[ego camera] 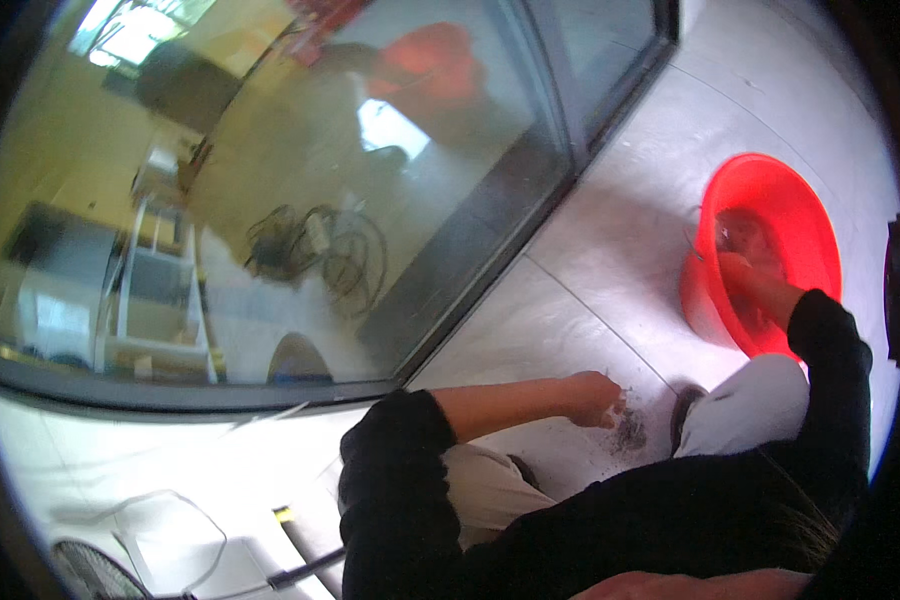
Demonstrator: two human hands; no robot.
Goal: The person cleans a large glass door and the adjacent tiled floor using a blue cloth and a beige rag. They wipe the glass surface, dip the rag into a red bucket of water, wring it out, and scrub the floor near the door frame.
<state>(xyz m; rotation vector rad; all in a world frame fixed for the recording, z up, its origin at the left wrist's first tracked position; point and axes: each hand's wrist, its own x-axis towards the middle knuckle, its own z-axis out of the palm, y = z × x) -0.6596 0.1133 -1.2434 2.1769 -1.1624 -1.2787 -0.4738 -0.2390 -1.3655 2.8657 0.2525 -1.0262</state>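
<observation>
My right hand (742,276) reaches down inside a red plastic tub (814,232), its fingers hidden near the bottom. Murky reddish-brown contents (754,232) surround it; whether they are water, cloth or both is unclear. A thin wire handle shows on the tub's left side. My left hand (594,399) hangs between my knees with curled fingers, and its palm is turned out of sight. Just beyond its fingertips, a dark grey smudge of dirt (631,431) marks the pale tiled floor (562,315).
A dark-framed glass panel (450,217) borders the floor on the left, with coiled cables (330,251) visible through it. At lower left are a fan (97,570), a loose pale cable (221,536) and a black pole with a yellow end (300,544). A dark object (896,289) stands at the right edge.
</observation>
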